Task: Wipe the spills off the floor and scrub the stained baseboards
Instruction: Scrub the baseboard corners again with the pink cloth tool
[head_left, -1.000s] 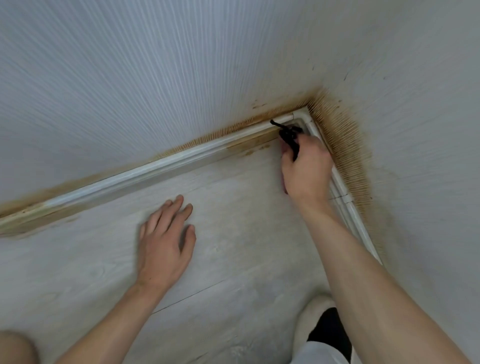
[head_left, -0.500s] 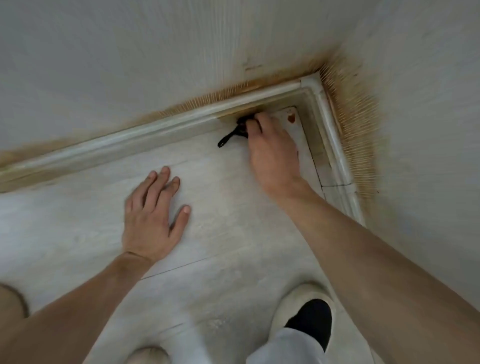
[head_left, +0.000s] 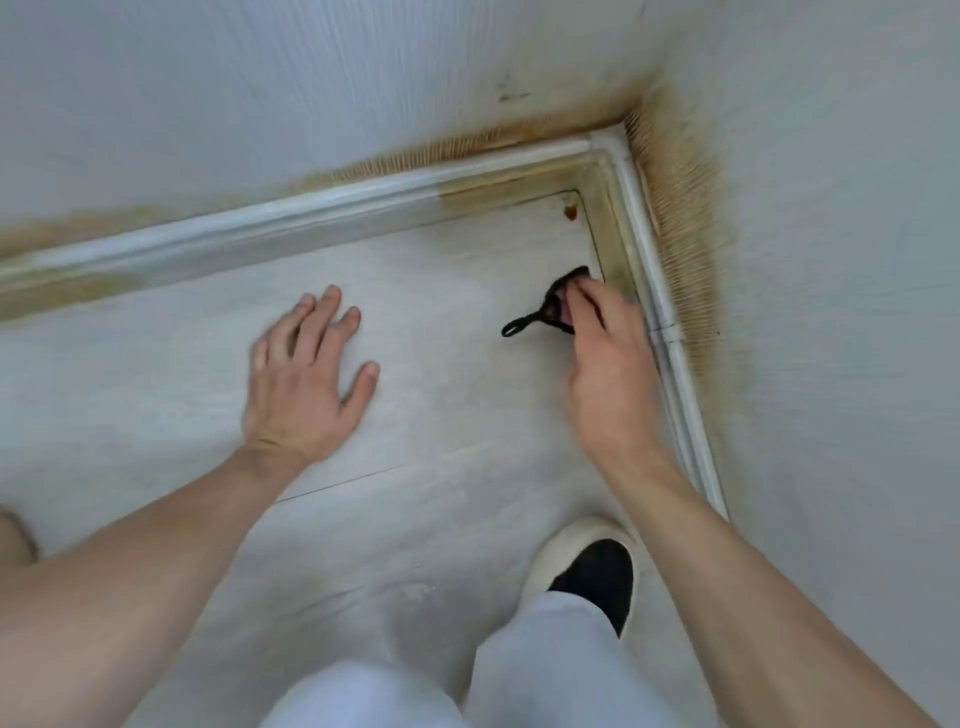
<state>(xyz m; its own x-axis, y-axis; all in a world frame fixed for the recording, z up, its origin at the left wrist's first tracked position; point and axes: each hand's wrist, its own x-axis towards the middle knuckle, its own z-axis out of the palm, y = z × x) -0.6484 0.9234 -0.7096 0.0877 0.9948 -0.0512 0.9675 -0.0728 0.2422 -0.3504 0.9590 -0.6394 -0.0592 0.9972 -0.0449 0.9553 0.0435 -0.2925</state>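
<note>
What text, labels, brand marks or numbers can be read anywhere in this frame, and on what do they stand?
None: no readable text in the head view.
Black brush, held by the right hand: no label visible.
Baseboard and walls: brown stains only, no print.
Floor, with a small red spot: no markings.
Left hand rests flat on the floor; shoe shows no logo.

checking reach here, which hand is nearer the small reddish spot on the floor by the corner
Right. The right hand, holding a small black brush, is just below the small reddish spot; the left hand lies flat on the floor far to its left.
</note>
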